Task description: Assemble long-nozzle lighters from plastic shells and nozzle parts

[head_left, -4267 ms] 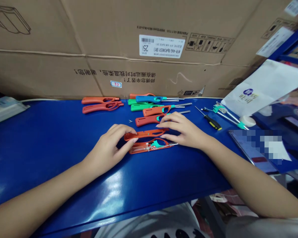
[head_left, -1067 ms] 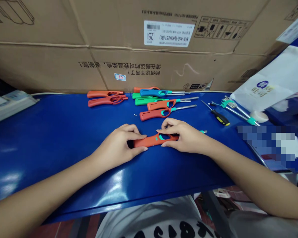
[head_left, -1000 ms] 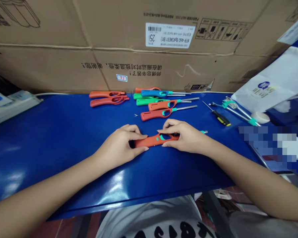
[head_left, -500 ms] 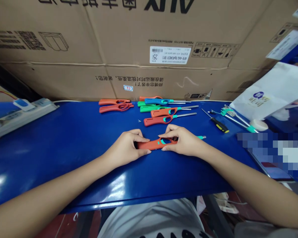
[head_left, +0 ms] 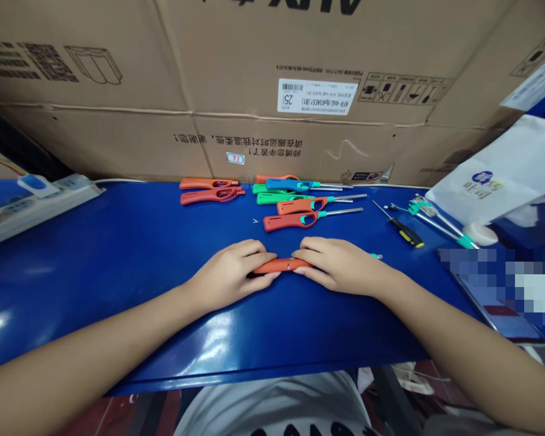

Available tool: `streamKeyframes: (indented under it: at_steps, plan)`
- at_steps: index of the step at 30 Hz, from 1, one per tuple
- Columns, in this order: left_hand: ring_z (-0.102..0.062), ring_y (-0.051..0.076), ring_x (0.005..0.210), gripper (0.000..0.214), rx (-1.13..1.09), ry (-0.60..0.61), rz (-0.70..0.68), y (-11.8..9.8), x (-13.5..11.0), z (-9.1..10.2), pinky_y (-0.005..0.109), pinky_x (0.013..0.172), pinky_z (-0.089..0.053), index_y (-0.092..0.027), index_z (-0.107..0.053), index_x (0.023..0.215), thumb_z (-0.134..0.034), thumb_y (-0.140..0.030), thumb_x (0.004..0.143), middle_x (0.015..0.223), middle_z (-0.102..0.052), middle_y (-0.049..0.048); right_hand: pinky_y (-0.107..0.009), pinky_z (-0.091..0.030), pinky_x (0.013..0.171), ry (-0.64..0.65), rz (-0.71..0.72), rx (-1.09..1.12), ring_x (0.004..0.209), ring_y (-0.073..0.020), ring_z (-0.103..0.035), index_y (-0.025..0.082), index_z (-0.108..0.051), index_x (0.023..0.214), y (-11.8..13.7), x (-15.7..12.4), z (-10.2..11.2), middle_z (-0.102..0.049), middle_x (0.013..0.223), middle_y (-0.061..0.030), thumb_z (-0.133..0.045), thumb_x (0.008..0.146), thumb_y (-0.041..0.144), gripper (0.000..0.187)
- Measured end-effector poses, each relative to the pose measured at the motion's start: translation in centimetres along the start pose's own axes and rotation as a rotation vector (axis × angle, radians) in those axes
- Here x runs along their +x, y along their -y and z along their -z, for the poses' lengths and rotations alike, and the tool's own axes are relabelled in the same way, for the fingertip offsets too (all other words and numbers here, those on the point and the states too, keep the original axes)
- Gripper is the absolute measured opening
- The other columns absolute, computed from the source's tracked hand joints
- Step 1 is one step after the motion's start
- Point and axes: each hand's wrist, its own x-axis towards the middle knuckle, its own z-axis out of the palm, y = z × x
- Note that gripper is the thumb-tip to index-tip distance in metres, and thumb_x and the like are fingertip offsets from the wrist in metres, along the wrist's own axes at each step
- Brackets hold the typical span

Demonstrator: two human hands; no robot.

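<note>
An orange stick lighter [head_left: 282, 265] lies on the blue table [head_left: 118, 254] between my two hands, turned on its edge so only a narrow strip shows. My left hand [head_left: 229, 275] is closed round its handle end. My right hand [head_left: 338, 264] is closed over its front part, fingers pressed down on it. Past that hand, the lighter's teal tip [head_left: 376, 257] pokes out.
Assembled lighters [head_left: 306, 204] in orange, green and blue lie behind my hands, two orange shell halves [head_left: 209, 189] to their left. A screwdriver [head_left: 399, 224], metal rods [head_left: 436, 217], tape roll [head_left: 480, 234] and white bag [head_left: 495, 169] sit right. Cardboard boxes [head_left: 254, 91] wall the back; a power strip [head_left: 31, 197] lies left.
The loose orange shell and the open lighter body have been joined into one lighter. Since half a second ago both hands have rolled it onto its edge and closed over it.
</note>
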Motion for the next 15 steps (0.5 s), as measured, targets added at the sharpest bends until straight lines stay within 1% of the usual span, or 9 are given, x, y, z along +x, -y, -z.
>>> streamKeyframes:
  at_steps: [3, 9, 12, 15]
  plan:
    - [-0.066, 0.019, 0.091, 0.032, 0.012, -0.011, -0.009, -0.1, -0.1, -0.1, 0.031, 0.083, -0.054, -0.014, -0.067, 0.124, -0.056, -0.036, 0.103, 0.099, -0.068, 0.0076, -0.035, -0.052, 0.080, 0.003, 0.002, 0.047, 0.091, -0.0215, -0.065, 0.018, -0.068, 0.115, 0.0, 0.0, 0.0, -0.066, 0.107, -0.0085, -0.036, 0.108, 0.043, 0.041]
    - [-0.064, 0.019, 0.090, 0.028, -0.026, 0.010, -0.022, -1.0, -0.2, -0.3, 0.030, 0.082, -0.053, -0.014, -0.068, 0.118, -0.052, -0.033, 0.105, 0.100, -0.069, 0.0086, -0.033, -0.051, 0.077, -0.050, 0.056, 0.062, 0.093, -0.0218, -0.066, 0.018, -0.066, 0.118, 0.2, 0.1, -0.5, -0.069, 0.111, -0.0090, -0.043, 0.107, 0.043, 0.036]
    - [-0.063, 0.019, 0.087, 0.025, -0.074, 0.012, -0.014, -1.5, -0.2, -0.3, 0.030, 0.080, -0.052, -0.014, -0.068, 0.116, -0.051, -0.030, 0.105, 0.099, -0.069, 0.0086, -0.033, -0.050, 0.078, -0.059, 0.072, 0.098, 0.092, -0.0212, -0.066, 0.016, -0.067, 0.112, 0.4, 0.3, -0.7, -0.070, 0.106, -0.0085, -0.041, 0.107, 0.040, 0.036]
    - [-0.062, 0.018, 0.085, 0.024, -0.123, 0.006, 0.013, -1.5, -0.1, -0.3, 0.029, 0.078, -0.051, -0.014, -0.067, 0.116, -0.052, -0.029, 0.104, 0.097, -0.069, 0.0076, -0.032, -0.049, 0.078, -0.066, 0.054, 0.123, 0.091, -0.0208, -0.065, 0.017, -0.068, 0.104, 0.5, 0.5, -0.8, -0.070, 0.102, -0.0081, -0.042, 0.107, 0.041, 0.036]
